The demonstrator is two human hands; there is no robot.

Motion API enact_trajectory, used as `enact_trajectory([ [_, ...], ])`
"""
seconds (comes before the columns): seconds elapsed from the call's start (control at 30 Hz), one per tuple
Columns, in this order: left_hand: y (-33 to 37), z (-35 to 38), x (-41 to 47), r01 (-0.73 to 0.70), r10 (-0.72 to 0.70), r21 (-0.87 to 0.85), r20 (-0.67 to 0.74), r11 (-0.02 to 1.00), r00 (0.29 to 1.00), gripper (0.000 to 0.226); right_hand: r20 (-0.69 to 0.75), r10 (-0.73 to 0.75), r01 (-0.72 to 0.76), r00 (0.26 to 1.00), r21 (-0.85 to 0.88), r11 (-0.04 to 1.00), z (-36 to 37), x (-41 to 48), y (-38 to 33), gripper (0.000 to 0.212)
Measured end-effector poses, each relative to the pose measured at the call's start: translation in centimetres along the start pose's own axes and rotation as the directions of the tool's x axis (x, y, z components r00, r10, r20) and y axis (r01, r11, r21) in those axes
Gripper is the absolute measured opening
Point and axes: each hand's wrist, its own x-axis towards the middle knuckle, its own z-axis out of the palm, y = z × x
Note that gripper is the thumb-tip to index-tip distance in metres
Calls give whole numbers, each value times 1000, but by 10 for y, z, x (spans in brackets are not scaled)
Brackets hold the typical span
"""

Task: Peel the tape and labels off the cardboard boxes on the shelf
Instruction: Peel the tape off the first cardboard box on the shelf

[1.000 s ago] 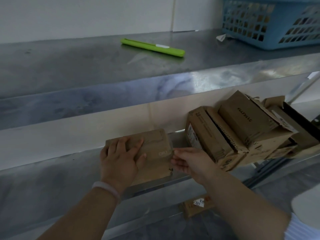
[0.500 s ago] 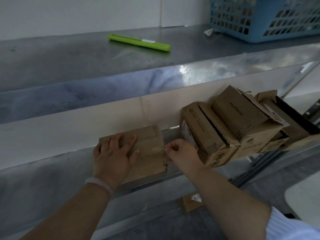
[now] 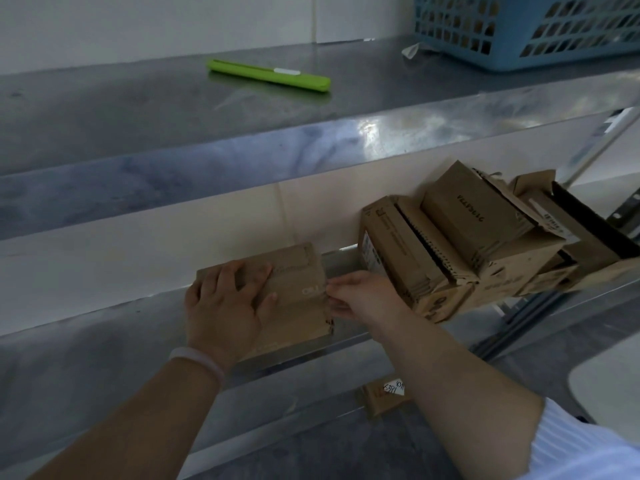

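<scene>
Your left hand (image 3: 225,306) lies flat, fingers straight, pressing the flat cardboard box (image 3: 298,282) onto the middle steel shelf (image 3: 104,341); your right hand (image 3: 363,294) pinches that box's right edge, fingers curled; just to its right sits a pile of cardboard boxes (image 3: 450,244); a green utility knife (image 3: 268,75) lies on the upper shelf (image 3: 138,109).

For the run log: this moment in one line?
left hand: presses flat box | right hand: pinches its right edge | green tool: upper shelf
</scene>
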Motion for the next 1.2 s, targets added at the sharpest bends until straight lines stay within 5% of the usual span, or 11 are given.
enact_trajectory([
  [0.5,1,-1,0,3,-3,-27,22,1000,1000,59,187,177,-87,966,-410,908,-1,13,-27,8],
  [0.8,-2,-2,0,30,-27,-34,87,999,996,67,273,208,-185,939,-108,977,-6,7,-21,11],
  [0.97,3,2,2,17,-16,-15,36,1000,999,61,199,163,-182,966,85,980,-5,6,-7,11],
  [1.1,4,-5,2,25,-23,-22,103,999,994,71,12,31,-30,999,-112,993,2,7,-10,6],
  [1.2,0,-11,3,52,-38,-134,110,990,993,82,-97,-273,187,957,-516,836,5,15,-7,52],
])
